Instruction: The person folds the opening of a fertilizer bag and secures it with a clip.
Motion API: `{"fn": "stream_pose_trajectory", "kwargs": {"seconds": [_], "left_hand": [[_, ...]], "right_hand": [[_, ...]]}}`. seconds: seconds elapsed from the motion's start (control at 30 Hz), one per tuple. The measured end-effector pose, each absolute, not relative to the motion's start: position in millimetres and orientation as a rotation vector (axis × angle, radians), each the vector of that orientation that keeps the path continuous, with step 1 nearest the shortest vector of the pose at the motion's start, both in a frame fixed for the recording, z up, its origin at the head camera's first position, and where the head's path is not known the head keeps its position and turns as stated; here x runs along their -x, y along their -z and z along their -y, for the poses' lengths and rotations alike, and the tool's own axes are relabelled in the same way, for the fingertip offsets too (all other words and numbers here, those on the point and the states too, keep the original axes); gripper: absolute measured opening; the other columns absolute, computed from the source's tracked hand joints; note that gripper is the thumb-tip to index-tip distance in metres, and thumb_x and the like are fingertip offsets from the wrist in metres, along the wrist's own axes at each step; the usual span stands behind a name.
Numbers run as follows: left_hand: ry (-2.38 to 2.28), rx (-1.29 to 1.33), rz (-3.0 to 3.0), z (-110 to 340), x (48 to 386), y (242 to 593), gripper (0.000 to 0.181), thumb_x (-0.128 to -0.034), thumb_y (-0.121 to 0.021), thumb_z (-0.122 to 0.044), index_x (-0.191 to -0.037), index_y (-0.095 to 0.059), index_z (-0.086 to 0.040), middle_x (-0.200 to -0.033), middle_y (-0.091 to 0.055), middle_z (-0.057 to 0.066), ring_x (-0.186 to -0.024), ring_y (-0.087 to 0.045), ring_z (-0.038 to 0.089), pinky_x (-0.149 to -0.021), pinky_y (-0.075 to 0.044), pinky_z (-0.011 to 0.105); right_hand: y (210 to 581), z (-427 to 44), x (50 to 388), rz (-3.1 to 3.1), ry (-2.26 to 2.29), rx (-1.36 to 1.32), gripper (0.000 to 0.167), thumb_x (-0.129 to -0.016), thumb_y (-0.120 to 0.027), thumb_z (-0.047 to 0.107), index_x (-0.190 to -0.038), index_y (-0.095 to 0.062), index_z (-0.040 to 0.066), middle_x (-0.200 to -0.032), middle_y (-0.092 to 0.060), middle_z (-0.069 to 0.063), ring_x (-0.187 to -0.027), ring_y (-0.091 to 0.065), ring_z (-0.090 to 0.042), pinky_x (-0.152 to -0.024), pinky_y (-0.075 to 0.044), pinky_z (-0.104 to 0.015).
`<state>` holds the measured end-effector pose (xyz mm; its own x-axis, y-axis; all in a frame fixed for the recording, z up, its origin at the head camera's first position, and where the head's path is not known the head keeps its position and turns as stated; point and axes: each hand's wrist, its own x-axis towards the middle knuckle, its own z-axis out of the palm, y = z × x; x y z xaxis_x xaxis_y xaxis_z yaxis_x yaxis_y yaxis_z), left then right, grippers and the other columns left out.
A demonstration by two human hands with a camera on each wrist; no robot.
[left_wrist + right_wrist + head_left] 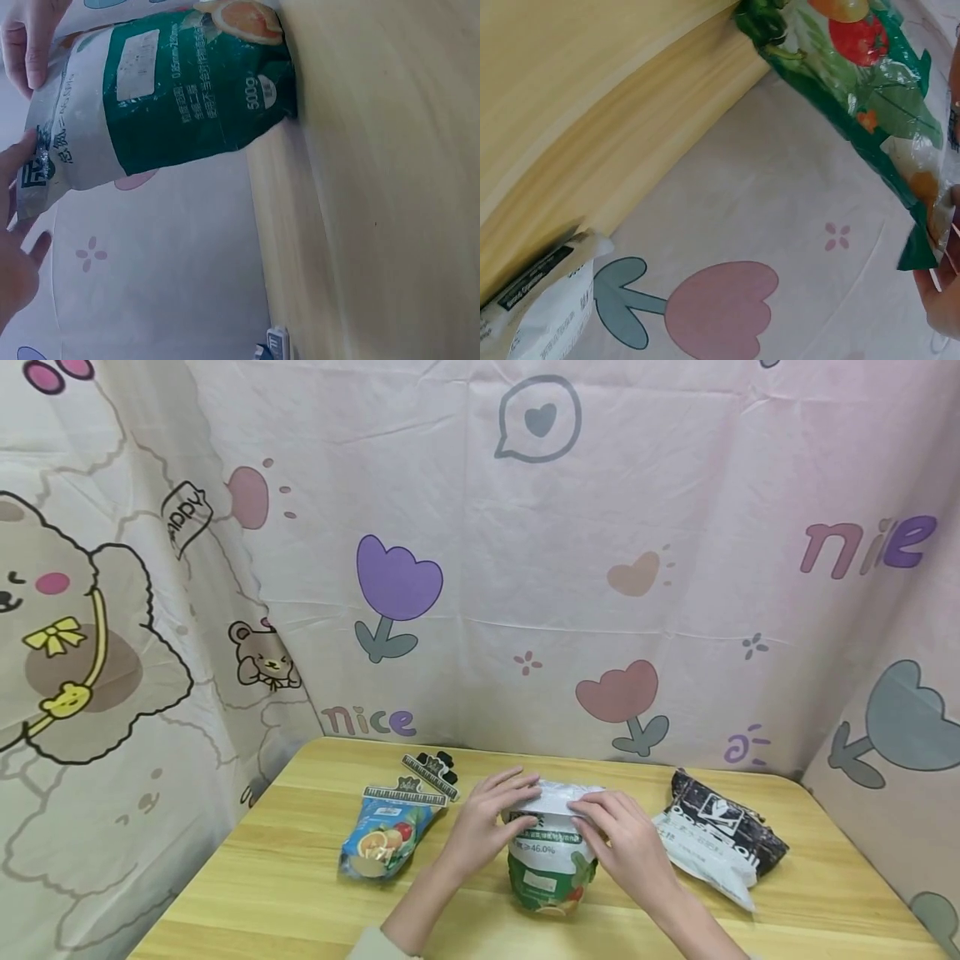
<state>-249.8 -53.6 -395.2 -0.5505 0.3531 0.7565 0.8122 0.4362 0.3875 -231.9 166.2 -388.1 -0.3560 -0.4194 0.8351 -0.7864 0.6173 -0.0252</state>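
Observation:
A green and white plastic bag (pixel 543 877) printed with fruit and vegetables and marked 500g stands upright on the table, its silvery top folded over. My left hand (pixel 491 818) pinches the left end of the fold, thumb in front and fingers behind. At the right end, my right hand (pixel 626 839) pinches the same fold. The left wrist view has the bag's printed face (pixel 172 97) between both hands. In the right wrist view, the bag's vegetable-printed side (pixel 862 97) shows, with the right hand (pixel 945 300) partly cut off at the edge.
Left on the wooden table (pixel 247 868) lies a blue fruit-printed bag (pixel 386 839) with a piano-key clip (pixel 405 795) across its top. A second such clip (pixel 431 774) lies behind it. To the right rests a black and white bag (pixel 720 843). A patterned curtain (pixel 480 568) hangs behind.

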Motion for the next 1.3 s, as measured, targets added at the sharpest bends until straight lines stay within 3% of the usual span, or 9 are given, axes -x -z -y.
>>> {"fn": "stream_pose_trajectory", "kwargs": {"seconds": [0.23, 0.4, 0.57, 0.73, 0.87, 0.93, 1.1, 1.3], "left_hand": [[0.858, 1.017, 2.177, 52, 252, 397, 0.029, -0.0804, -0.07, -0.02, -0.108, -0.067, -0.011, -0.12, -0.059, -0.001, -0.12, -0.045, 0.019, -0.1, -0.033, 0.042], [0.929, 0.995, 2.202, 50, 251, 396, 0.02, -0.0819, -0.068, -0.017, -0.102, -0.07, -0.013, -0.105, -0.066, 0.0, -0.101, -0.059, 0.015, -0.09, -0.044, 0.035], [0.966, 0.993, 2.262, 49, 250, 393, 0.016, -0.0819, -0.068, -0.017, -0.096, -0.072, -0.013, -0.093, -0.069, -0.001, -0.084, -0.062, 0.008, -0.083, -0.047, 0.029], [0.99, 0.977, 2.425, 49, 248, 383, 0.014, -0.0817, -0.069, -0.018, -0.093, -0.072, -0.012, -0.089, -0.069, -0.003, -0.078, -0.061, 0.003, -0.072, -0.047, 0.018], [0.978, 1.02, 2.554, 47, 249, 373, 0.016, -0.079, -0.072, -0.021, -0.093, -0.07, -0.015, -0.091, -0.067, -0.008, -0.082, -0.06, 0.002, -0.071, -0.047, 0.016], [1.031, 1.046, 2.601, 44, 250, 371, 0.017, -0.0778, -0.073, -0.022, -0.093, -0.068, -0.015, -0.091, -0.067, -0.008, -0.083, -0.06, 0.003, -0.071, -0.047, 0.016], [1.249, 1.071, 2.661, 44, 251, 377, 0.021, -0.0761, -0.074, -0.02, -0.094, -0.067, -0.011, -0.088, -0.066, -0.007, -0.077, -0.059, 0.001, -0.067, -0.048, 0.016], [1.324, 1.071, 2.563, 46, 251, 386, 0.013, -0.0777, -0.073, -0.015, -0.088, -0.07, -0.009, -0.081, -0.067, -0.007, -0.069, -0.058, -0.002, -0.063, -0.048, 0.015]], "right_hand": [[388, -164, 232, 2.03, -0.635, -0.933, 0.023, -0.092, -0.054, 0.027, -0.09, -0.068, 0.008, -0.082, -0.057, 0.008, -0.071, -0.047, -0.006, -0.061, -0.039, -0.011], [389, -161, 233, 1.991, -0.673, -0.937, 0.026, -0.093, -0.052, 0.026, -0.085, -0.067, 0.007, -0.075, -0.052, 0.008, -0.066, -0.043, -0.006, -0.057, -0.036, -0.01], [391, -161, 234, 1.964, -0.722, -0.935, 0.027, -0.094, -0.05, 0.026, -0.081, -0.064, 0.006, -0.072, -0.05, 0.007, -0.064, -0.042, -0.006, -0.056, -0.035, -0.009], [387, -161, 232, 2.02, -0.728, -0.942, 0.004, -0.085, -0.064, 0.012, -0.082, -0.063, 0.009, -0.077, -0.052, 0.009, -0.067, -0.042, -0.005, -0.056, -0.036, -0.01], [382, -159, 229, 2.14, -0.655, -0.94, 0.018, -0.073, -0.075, 0.008, -0.084, -0.064, 0.015, -0.084, -0.057, 0.013, -0.071, -0.049, -0.002, -0.057, -0.043, -0.016], [380, -158, 228, 2.212, -0.602, -0.944, 0.018, -0.072, -0.077, 0.014, -0.086, -0.065, 0.018, -0.085, -0.06, 0.014, -0.069, -0.052, 0.0, -0.055, -0.045, -0.018], [380, -156, 224, 2.327, -0.547, -0.944, 0.015, -0.073, -0.076, 0.021, -0.084, -0.067, 0.018, -0.076, -0.063, 0.012, -0.053, -0.044, 0.005, -0.044, -0.036, -0.014], [387, -152, 225, 2.206, -0.486, -0.9, 0.017, -0.065, -0.081, 0.019, -0.074, -0.067, 0.018, -0.07, -0.063, 0.012, -0.049, -0.041, 0.006, -0.041, -0.033, -0.013]]}}
